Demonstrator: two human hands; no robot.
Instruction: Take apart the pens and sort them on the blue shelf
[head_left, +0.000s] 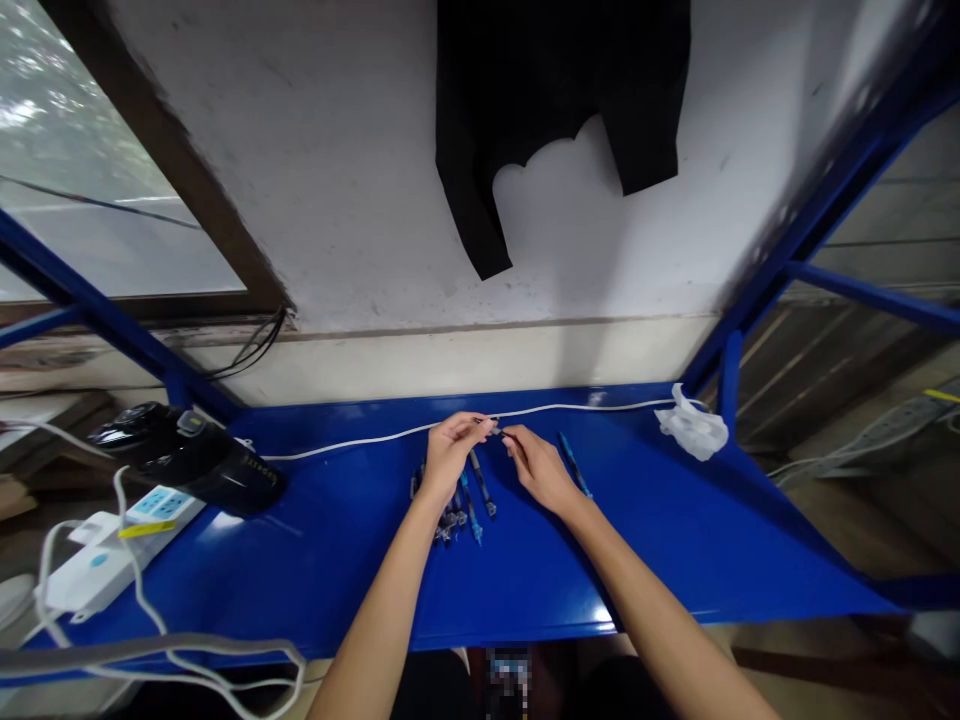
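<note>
**Two bare hands hold a small pen part together over a blue metal table**

Seen from a head-worn camera looking down, a person's two bare forearms reach forward across a glossy blue metal table point(675, 540). The left hand point(450, 450) and the right hand point(536, 465) meet near the table's far edge, fingertips almost touching. Between them sits a small, thin dark pen part point(495, 428), pinched at one end by the left thumb and forefinger and at the other by the fingertips of the right hand. It is too small to make out in detail.

Directly beneath the hands, a loose cluster of slim blue and black pens point(465, 505) lies on the table. A single blue pen point(575, 465) lies just beside the right hand, on its outer side.

A thin white cable point(360, 440) runs along the back of the table. A crumpled white plastic bag point(691, 425) rests at the far right corner. On the left sit a glossy black rounded object point(195, 460) and a white power strip point(112, 545) with looping cords. A black garment point(555, 100) hangs on the white wall above.
</note>
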